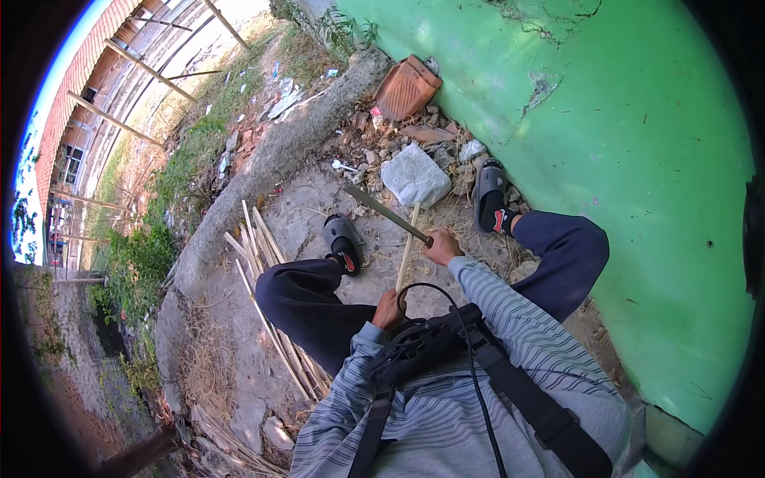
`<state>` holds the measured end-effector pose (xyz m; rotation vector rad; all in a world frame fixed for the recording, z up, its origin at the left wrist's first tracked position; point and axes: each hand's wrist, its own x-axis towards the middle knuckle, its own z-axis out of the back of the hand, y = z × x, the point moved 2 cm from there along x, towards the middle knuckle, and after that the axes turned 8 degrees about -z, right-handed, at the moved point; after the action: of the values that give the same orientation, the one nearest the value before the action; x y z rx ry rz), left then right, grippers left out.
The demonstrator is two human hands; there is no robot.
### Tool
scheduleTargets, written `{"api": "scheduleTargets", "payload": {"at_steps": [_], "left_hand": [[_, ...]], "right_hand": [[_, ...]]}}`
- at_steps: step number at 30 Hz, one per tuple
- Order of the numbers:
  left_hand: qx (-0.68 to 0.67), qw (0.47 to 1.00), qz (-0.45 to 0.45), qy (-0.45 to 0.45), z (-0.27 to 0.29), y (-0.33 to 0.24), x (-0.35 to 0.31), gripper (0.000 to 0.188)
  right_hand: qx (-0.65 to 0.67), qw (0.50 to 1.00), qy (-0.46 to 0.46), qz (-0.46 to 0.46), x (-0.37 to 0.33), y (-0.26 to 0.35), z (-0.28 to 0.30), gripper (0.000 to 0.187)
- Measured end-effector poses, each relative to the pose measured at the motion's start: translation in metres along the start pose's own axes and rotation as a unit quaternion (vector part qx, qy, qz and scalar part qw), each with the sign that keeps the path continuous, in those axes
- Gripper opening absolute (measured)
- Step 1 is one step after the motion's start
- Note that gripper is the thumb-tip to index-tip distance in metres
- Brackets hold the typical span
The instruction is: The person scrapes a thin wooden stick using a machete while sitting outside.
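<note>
My right hand [444,248] is closed round the handle of a machete [386,213], whose long dark blade points up and to the left. Below it, my left hand [390,309] grips the near end of a thin pale bamboo strip [408,252]. The strip runs away from me, passing under the blade, and its far end meets the near edge of a pale stone block [416,175]. Whether the blade touches the strip I cannot tell. To my left lies a loose bundle of split bamboo strips [267,247], partly hidden by my leg.
A green wall [606,119] rises along the right. Beyond the block are rubble and an orange roof tile [407,88]. A low concrete kerb [263,155] curves along the left, with plants [143,263] past it. My feet in dark clogs [343,239] stand either side of the strip.
</note>
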<state>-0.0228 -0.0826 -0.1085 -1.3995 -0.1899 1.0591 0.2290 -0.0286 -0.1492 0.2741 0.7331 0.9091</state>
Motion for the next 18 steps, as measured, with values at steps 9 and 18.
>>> {"api": "scheduleTargets", "payload": {"at_steps": [9,18], "left_hand": [[-0.040,0.999,-0.014,-0.012,0.002,-0.012,-0.015,0.049],[0.003,1.000,-0.022,-0.006,0.005,-0.005,-0.029,0.044]], "right_hand": [[0.032,0.999,-0.022,-0.013,0.006,-0.012,0.000,0.026],[0.028,0.999,-0.036,0.023,0.013,-0.014,0.013,0.027]]}}
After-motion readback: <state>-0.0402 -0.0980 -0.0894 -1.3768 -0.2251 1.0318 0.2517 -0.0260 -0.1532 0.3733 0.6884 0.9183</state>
